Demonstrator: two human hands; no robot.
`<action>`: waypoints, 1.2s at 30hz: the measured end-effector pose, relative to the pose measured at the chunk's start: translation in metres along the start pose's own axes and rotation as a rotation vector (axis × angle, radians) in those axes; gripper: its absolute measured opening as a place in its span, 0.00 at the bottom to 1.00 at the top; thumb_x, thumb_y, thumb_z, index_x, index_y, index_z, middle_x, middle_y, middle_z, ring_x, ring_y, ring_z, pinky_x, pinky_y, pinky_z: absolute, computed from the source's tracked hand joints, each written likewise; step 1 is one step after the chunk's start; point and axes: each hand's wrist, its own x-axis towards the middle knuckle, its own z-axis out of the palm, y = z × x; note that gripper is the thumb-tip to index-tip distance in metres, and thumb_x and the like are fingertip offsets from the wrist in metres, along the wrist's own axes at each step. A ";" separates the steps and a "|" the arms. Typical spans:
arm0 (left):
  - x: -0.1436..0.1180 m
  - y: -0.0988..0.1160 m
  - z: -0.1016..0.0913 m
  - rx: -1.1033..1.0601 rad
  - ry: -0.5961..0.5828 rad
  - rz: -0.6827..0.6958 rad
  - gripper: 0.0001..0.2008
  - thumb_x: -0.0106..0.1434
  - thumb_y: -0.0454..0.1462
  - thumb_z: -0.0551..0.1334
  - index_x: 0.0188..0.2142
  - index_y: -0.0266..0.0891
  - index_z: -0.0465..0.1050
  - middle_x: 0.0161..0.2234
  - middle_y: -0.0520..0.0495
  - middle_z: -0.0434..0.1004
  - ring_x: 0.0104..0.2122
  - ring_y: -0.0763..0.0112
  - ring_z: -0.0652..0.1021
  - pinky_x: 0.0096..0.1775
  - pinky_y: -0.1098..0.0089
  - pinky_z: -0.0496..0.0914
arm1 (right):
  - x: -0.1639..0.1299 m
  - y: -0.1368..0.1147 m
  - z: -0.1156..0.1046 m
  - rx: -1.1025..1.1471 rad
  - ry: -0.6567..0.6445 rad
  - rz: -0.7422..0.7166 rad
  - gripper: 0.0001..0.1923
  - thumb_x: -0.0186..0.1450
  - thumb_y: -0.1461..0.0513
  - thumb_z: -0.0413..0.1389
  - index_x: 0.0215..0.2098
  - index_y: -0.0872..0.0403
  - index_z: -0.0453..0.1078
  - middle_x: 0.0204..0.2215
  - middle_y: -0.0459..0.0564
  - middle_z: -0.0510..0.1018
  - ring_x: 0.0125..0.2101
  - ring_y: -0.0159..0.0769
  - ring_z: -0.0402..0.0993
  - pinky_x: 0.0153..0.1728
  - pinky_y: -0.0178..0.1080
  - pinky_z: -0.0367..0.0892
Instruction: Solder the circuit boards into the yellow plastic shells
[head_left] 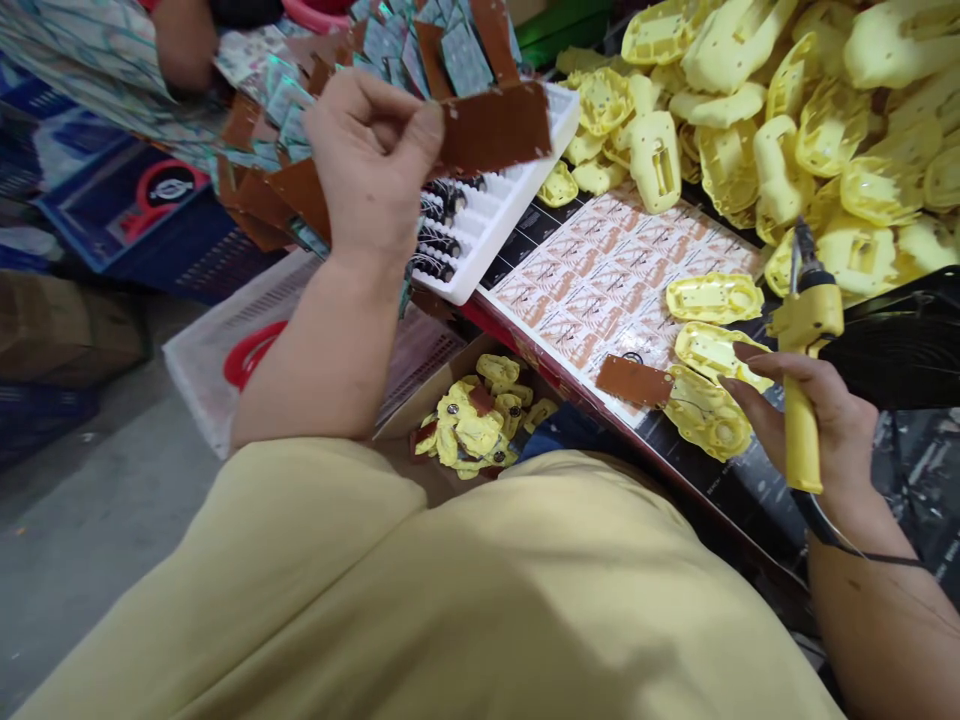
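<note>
My left hand [375, 160] pinches a brown circuit board [496, 130] by its left end, raised over a white slotted tray [487, 235]. In my right hand [832, 420] is a yellow soldering gun [808, 320], its metal tip pointing up and away towards the yellow shells. Left of that hand, a yellow plastic shell [705, 412] lies on the bench, with a brown board [632, 381] at its left end and thin wires on it. Two more yellow shell halves, one nearer [720, 352] and one farther [714, 298], lie beyond it.
A big heap of yellow shells [720, 160] covers the far right. Brown and silvery boards [465, 60] are piled behind the tray, which holds black wired parts. A box of yellow parts [476, 425] stands below the bench edge. Blue crates [172, 235] and a person's arm [185, 45] are at left.
</note>
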 end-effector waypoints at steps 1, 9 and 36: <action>-0.007 0.017 0.009 -0.095 -0.042 0.064 0.36 0.57 0.73 0.74 0.33 0.46 0.72 0.31 0.55 0.75 0.33 0.74 0.74 0.35 0.65 0.70 | 0.001 -0.003 0.002 0.035 -0.004 0.026 0.13 0.73 0.50 0.69 0.50 0.46 0.78 0.47 0.48 0.90 0.40 0.41 0.90 0.38 0.36 0.84; -0.103 0.114 0.132 -0.622 -0.622 -0.174 0.33 0.60 0.67 0.76 0.34 0.39 0.79 0.34 0.47 0.85 0.36 0.68 0.85 0.40 0.66 0.79 | 0.007 -0.047 0.015 0.414 0.211 0.188 0.20 0.69 0.51 0.74 0.50 0.45 0.70 0.42 0.42 0.88 0.44 0.41 0.90 0.46 0.41 0.87; -0.044 0.122 0.193 -0.107 -1.137 -0.035 0.03 0.65 0.35 0.75 0.39 0.38 0.88 0.28 0.51 0.84 0.32 0.68 0.85 0.44 0.66 0.79 | -0.005 0.072 0.008 -0.169 -0.215 0.069 0.11 0.77 0.54 0.57 0.54 0.45 0.76 0.50 0.50 0.88 0.53 0.45 0.85 0.61 0.54 0.80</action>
